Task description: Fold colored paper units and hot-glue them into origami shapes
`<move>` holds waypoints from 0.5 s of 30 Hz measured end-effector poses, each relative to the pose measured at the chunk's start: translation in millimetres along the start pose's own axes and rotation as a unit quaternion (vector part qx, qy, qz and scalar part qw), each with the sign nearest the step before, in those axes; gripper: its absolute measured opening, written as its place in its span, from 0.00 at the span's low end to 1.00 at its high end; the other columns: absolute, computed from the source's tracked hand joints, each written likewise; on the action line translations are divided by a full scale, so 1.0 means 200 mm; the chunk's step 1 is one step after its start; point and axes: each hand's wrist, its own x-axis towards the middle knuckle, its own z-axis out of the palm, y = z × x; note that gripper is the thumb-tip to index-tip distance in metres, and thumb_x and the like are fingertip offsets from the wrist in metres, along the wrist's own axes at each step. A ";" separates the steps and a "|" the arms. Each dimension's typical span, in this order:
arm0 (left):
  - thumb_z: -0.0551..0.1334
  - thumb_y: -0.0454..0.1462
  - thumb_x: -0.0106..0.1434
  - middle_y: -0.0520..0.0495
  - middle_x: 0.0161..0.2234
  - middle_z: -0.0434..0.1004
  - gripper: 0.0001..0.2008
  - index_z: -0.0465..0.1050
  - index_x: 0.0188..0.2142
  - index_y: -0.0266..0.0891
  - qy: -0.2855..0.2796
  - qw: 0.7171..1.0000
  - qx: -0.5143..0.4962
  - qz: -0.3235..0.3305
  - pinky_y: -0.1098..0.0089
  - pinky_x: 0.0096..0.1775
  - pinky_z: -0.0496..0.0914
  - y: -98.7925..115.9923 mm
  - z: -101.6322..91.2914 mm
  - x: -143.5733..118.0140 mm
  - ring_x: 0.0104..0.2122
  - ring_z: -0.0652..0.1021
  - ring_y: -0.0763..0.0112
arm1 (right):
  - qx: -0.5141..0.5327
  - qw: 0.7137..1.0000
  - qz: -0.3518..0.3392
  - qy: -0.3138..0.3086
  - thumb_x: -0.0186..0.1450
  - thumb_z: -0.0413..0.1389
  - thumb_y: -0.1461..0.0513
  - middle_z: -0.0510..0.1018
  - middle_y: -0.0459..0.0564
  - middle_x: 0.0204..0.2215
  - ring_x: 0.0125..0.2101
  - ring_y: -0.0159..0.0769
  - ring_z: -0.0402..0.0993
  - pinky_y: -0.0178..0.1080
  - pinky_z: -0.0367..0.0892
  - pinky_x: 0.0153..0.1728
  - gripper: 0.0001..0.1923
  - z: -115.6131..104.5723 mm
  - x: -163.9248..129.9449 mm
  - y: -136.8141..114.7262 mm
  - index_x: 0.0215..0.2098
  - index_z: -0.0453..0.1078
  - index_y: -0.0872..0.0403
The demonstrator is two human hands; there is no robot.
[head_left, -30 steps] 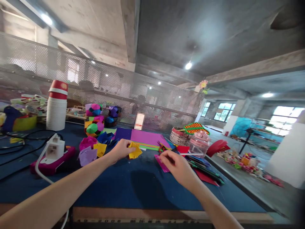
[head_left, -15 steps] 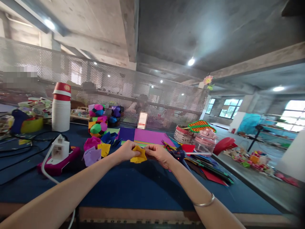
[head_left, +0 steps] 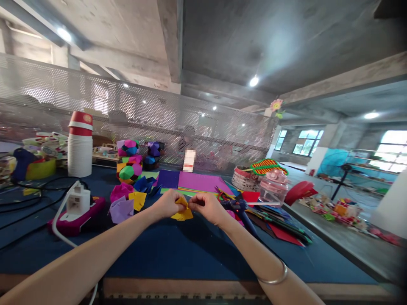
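Observation:
My left hand point(head_left: 170, 204) is closed on a small yellow folded paper piece point(head_left: 182, 215), its thumb pressing into the upper part. Fingers of my right hand point(head_left: 205, 206) are pinched together at the right edge of that piece; the exact contact is too small to make out. Left of my hands lie folded paper pieces: a lilac one point(head_left: 121, 210), a magenta one point(head_left: 122, 191), another yellow one point(head_left: 139, 200) and a dark blue one point(head_left: 148, 185). A glue gun point(head_left: 237, 206) with a small red light lies just beyond my right wrist.
Behind my hands lie purple paper sheets point(head_left: 203, 181). Multicoloured paper balls point(head_left: 129, 170) stand at the back left, near stacked paper cups point(head_left: 80, 154) and a power strip point(head_left: 78, 216) with cables. Scissors point(head_left: 222, 192), a clear bottle point(head_left: 274, 188) and coloured sheets point(head_left: 286, 233) are on the right.
The yellow paper piece has tilted and shifted slightly left and down in my left hand. My right fingers have curled in more at its edge. The view has shifted slightly.

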 end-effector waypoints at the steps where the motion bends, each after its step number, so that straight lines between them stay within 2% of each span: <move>1: 0.58 0.34 0.45 0.53 0.19 0.67 0.07 0.73 0.23 0.33 0.000 1.000 0.003 -0.006 0.75 0.23 0.59 0.00 0.00 0.00 0.21 0.66 0.76 | -0.020 1.000 -0.006 0.003 0.58 0.59 0.56 0.75 0.46 0.24 0.26 0.30 0.67 0.32 0.61 0.28 0.12 0.00 0.00 0.00 0.31 0.74 0.58; 10: 0.57 0.35 0.46 0.51 0.20 0.70 0.08 0.72 0.24 0.32 0.015 0.999 0.033 -0.017 0.74 0.25 0.62 -0.02 0.01 0.01 0.24 0.71 0.71 | -0.171 0.980 -0.093 0.046 0.63 0.53 0.63 0.77 0.45 0.27 0.28 0.31 0.70 0.31 0.60 0.30 0.06 0.03 -0.03 -0.04 0.31 0.72 0.55; 15: 0.56 0.35 0.46 0.50 0.20 0.71 0.07 0.71 0.23 0.33 0.009 0.999 0.047 -0.011 0.75 0.24 0.61 -0.03 0.00 0.01 0.23 0.71 0.71 | -0.241 0.962 -0.115 0.064 0.63 0.52 0.66 0.77 0.46 0.28 0.28 0.31 0.71 0.31 0.59 0.29 0.04 0.05 -0.04 -0.03 0.32 0.69 0.54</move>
